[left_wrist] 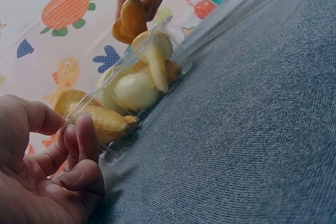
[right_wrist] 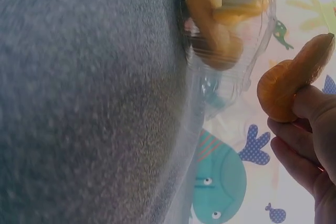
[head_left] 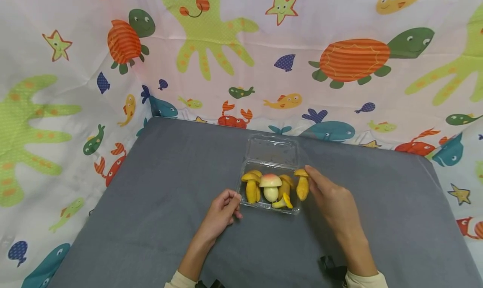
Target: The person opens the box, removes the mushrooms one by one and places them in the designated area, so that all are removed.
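From a distance I watch a person's right hand [head_left: 337, 206] pinch a yellow mushroom [head_left: 303, 187], thumb and fingers clamped on its cap while the stem hangs down from the fingertips. Just left of those fingers sits a clear plastic container [head_left: 292, 211]; my right wrist camera shows the held mushroom apart from its wall. The left hand [head_left: 223, 210] grips the container near its front left corner, thumb and forefinger closed on the thin rim, the other fingers curled beside it.

Inside, nearest the left fingertips, I count two overlapping yellow mushrooms [head_left: 252, 190]. Next toward the right fingers stands a pale mushroom with a reddish cap [head_left: 271, 190], then a yellow-brown mushroom [head_left: 284, 189], with a small flared mushroom [head_left: 279, 203] lying in front of it. The container's open lid [head_left: 272, 150] stretches beyond both sets of fingertips.

Beneath the hands I see a grey cloth [head_left: 170, 166]. Well past the fingers hangs a white curtain [head_left: 241, 3] printed with sea creatures; back behind the wrists, cream sleeves [head_left: 366, 281] cover the arms.
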`<state>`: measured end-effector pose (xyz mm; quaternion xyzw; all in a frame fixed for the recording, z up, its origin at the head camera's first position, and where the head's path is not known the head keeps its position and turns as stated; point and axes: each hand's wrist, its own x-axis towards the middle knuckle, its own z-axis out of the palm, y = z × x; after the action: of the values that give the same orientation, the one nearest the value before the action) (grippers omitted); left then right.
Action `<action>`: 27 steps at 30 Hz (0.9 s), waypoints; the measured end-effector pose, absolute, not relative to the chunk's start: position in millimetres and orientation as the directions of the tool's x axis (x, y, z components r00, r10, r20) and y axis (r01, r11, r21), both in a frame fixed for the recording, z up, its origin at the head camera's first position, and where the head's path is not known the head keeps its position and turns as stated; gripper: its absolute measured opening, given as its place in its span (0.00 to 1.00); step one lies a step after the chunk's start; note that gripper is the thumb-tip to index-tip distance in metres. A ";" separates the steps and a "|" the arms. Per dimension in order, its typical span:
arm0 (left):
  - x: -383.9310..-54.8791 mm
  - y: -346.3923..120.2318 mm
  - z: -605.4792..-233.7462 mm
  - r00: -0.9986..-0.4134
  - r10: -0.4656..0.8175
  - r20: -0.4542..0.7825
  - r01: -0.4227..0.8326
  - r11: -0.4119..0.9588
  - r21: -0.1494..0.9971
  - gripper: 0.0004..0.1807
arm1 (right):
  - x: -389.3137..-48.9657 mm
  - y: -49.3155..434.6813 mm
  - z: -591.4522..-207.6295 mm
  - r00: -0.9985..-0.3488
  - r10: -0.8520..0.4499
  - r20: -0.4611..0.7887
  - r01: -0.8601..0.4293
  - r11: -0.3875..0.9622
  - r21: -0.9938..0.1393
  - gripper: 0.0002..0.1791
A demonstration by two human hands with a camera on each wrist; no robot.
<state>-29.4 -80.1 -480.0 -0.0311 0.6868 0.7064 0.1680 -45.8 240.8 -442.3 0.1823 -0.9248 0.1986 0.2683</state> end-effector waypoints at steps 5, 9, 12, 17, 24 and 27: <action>-29.2 -79.3 -479.1 -0.940 0.195 -0.279 -0.285 -0.005 0.958 0.18 | -46.5 246.7 -440.3 -0.803 -0.216 0.555 -0.425 0.861 -0.280 0.29; -29.0 -78.6 -479.1 -0.941 0.188 -0.283 -0.289 -0.008 0.957 0.18 | -47.8 251.2 -438.1 -0.818 -0.206 0.537 -0.410 0.863 -0.294 0.29; -29.0 -78.1 -479.3 -0.941 0.185 -0.284 -0.291 -0.011 0.957 0.19 | -49.4 254.5 -437.0 -0.828 -0.198 0.525 -0.397 0.868 -0.299 0.29; -28.2 -78.5 -479.8 -0.941 0.187 -0.281 -0.289 -0.012 0.957 0.18 | -52.4 259.5 -435.8 -0.831 -0.191 0.523 -0.389 0.871 -0.300 0.29; -27.8 -78.6 -480.3 -0.942 0.185 -0.280 -0.286 -0.010 0.958 0.18 | -56.6 264.3 -434.5 -0.839 -0.182 0.513 -0.376 0.876 -0.303 0.28; -27.8 -78.9 -480.9 -0.942 0.184 -0.281 -0.287 -0.008 0.958 0.18 | -58.5 266.1 -433.9 -0.848 -0.173 0.501 -0.359 0.883 -0.303 0.27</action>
<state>-27.8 -78.9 -480.9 -0.0377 0.6842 0.7091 0.1662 -58.5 266.1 -433.9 0.1412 -0.9410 0.1965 0.2365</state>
